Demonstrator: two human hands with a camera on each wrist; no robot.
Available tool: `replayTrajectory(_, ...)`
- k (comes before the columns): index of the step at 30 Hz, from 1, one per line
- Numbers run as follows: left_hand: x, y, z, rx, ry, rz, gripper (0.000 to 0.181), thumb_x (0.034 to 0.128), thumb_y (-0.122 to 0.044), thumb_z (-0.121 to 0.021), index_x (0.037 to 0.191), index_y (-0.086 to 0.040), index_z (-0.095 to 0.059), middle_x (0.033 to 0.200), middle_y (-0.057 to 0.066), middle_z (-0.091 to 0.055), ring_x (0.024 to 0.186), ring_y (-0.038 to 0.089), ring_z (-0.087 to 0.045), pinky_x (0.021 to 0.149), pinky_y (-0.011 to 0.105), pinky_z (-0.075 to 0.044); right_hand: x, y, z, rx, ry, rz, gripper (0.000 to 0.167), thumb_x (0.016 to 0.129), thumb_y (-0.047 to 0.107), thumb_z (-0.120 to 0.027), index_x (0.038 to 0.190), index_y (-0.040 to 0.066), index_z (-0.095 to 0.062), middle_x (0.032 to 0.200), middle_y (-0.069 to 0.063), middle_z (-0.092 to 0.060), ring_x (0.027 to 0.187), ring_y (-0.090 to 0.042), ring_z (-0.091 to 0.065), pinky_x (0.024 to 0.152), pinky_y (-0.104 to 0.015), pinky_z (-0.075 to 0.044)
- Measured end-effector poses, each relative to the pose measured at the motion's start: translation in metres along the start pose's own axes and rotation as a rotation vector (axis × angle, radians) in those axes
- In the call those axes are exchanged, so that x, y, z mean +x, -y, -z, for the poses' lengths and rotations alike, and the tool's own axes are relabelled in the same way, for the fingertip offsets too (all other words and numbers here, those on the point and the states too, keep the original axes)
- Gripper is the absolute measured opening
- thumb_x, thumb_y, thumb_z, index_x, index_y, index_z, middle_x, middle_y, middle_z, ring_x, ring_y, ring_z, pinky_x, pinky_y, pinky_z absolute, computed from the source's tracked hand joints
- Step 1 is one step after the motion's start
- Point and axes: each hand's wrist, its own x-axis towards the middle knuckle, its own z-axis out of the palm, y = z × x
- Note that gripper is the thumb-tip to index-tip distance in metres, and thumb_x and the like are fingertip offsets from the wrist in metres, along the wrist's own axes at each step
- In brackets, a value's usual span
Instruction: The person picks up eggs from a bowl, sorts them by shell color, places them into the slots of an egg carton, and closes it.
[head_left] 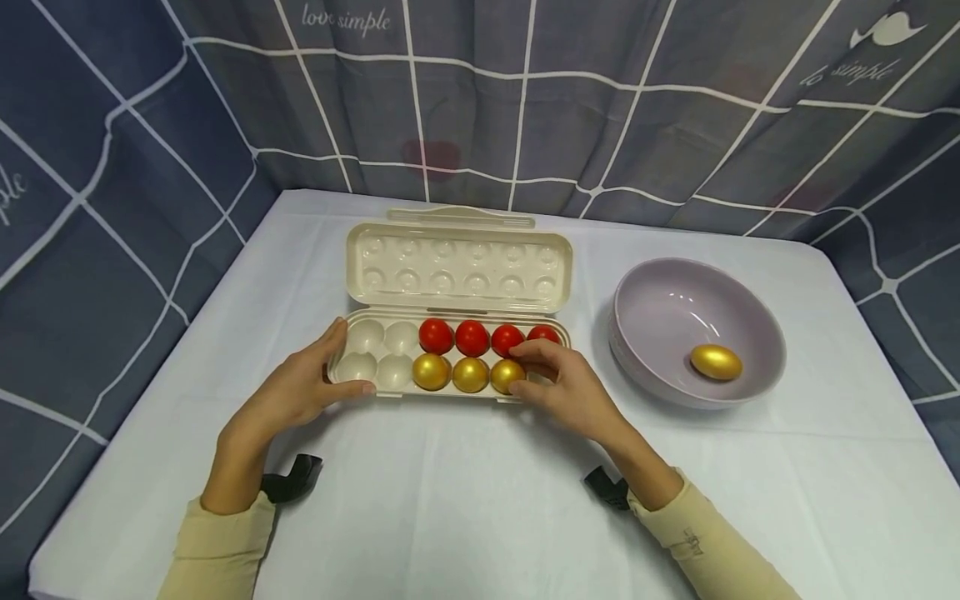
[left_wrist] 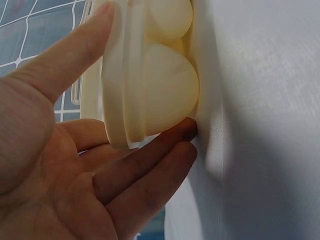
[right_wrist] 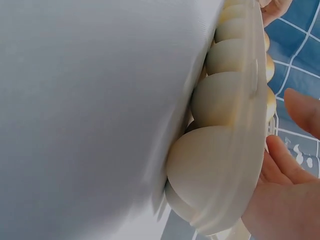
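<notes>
An open cream egg carton point(head_left: 442, 392) lies on the white table with its lid point(head_left: 459, 267) tipped back. Several red eggs point(head_left: 472, 338) sit in its back row, and three golden eggs point(head_left: 470, 375) show in the front row. My left hand point(head_left: 300, 385) grips the carton's left end, the thumb on the rim and fingertips below it in the left wrist view. Over the right end is my right hand point(head_left: 562, 385), thumb and fingers spread apart beside the rightmost visible golden egg and red egg. It covers the front right cup, whose contents are hidden.
A lilac bowl point(head_left: 626, 354) stands right of the carton, with one golden egg point(head_left: 716, 362) inside. The four leftmost cups hold no eggs. Dark grid-patterned curtains point(head_left: 480, 108) hang behind and beside the table point(head_left: 450, 500).
</notes>
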Motion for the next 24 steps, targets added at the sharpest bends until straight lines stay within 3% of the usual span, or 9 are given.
replayTrajectory(5,0.000,0.000,0.000,0.009,0.003,0.002,0.109,0.0843,-0.046,-0.076,0.155,0.004,-0.009,0.162,0.022,-0.005,0.147,0.042,-0.011,0.114,0.060,-0.016,-0.008,0.002,0.008,0.039,-0.012,0.003,0.042,0.084,-0.001,-0.076,0.123,-0.007,-0.061,0.122,-0.017,-0.063,0.118,-0.030,-0.060,0.102,-0.035,-0.046)
replayTrajectory(12,0.001,0.000,0.000,-0.013,-0.006,0.010,0.111,0.0840,-0.045,-0.077,0.155,0.004,-0.008,0.162,0.021,-0.003,0.147,0.042,-0.009,0.114,0.060,-0.015,-0.028,0.005,0.037,0.055,-0.108,0.044,0.041,0.084,-0.005,-0.074,0.123,-0.010,-0.060,0.124,-0.023,-0.061,0.119,-0.037,-0.057,0.100,-0.033,-0.047)
replayTrajectory(19,0.001,0.001,0.000,-0.006,-0.007,0.005,0.109,0.0846,-0.043,-0.077,0.154,0.005,-0.007,0.162,0.022,-0.003,0.147,0.042,-0.009,0.114,0.060,-0.015,-0.053,0.015,0.077,0.012,-0.247,0.050,0.040,0.086,-0.005,-0.073,0.123,-0.010,-0.061,0.123,-0.015,-0.064,0.114,-0.018,-0.063,0.094,-0.027,-0.049)
replayTrajectory(24,0.001,0.001,0.000,-0.012,-0.005,-0.002,0.111,0.0842,-0.045,-0.077,0.154,0.005,-0.006,0.162,0.022,-0.003,0.147,0.042,-0.008,0.114,0.060,-0.015,-0.067,0.014,0.104,0.043,-0.349,0.022,0.041,0.086,-0.006,-0.072,0.124,-0.012,-0.059,0.121,-0.008,-0.066,0.114,-0.013,-0.062,0.094,-0.019,-0.047)
